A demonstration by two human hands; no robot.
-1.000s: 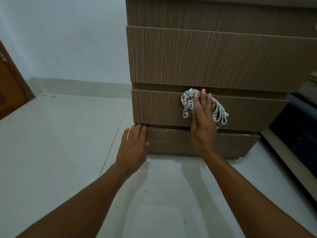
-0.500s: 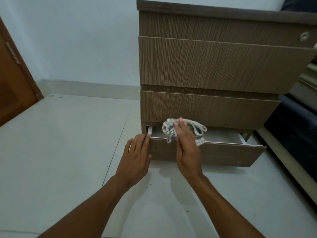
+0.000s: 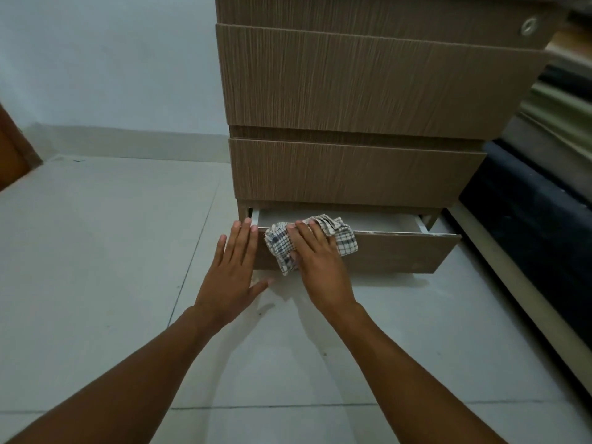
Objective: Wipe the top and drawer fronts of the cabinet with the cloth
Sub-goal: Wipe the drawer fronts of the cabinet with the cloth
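A brown wood-grain cabinet (image 3: 368, 81) stands on the floor with several drawer fronts. Its bottom drawer (image 3: 400, 253) is pulled partly out, showing a pale inside. A checked cloth (image 3: 344, 240) is bunched against the top edge and front of that drawer, near its left end. My right hand (image 3: 317, 261) lies flat on the cloth and presses it to the drawer front. My left hand (image 3: 232, 272) rests with spread fingers flat against the drawer's left corner, holding nothing.
Pale floor tiles (image 3: 112, 283) spread to the left and in front. A dark bed base (image 3: 528, 225) with a pale skirting strip stands close on the right. A brown door (image 3: 9, 155) edge shows at far left, against a white wall (image 3: 105, 59).
The cloth and my right hand went down from the middle drawer front to the bottom drawer, which has slid out. My left hand stayed at that drawer's left corner.
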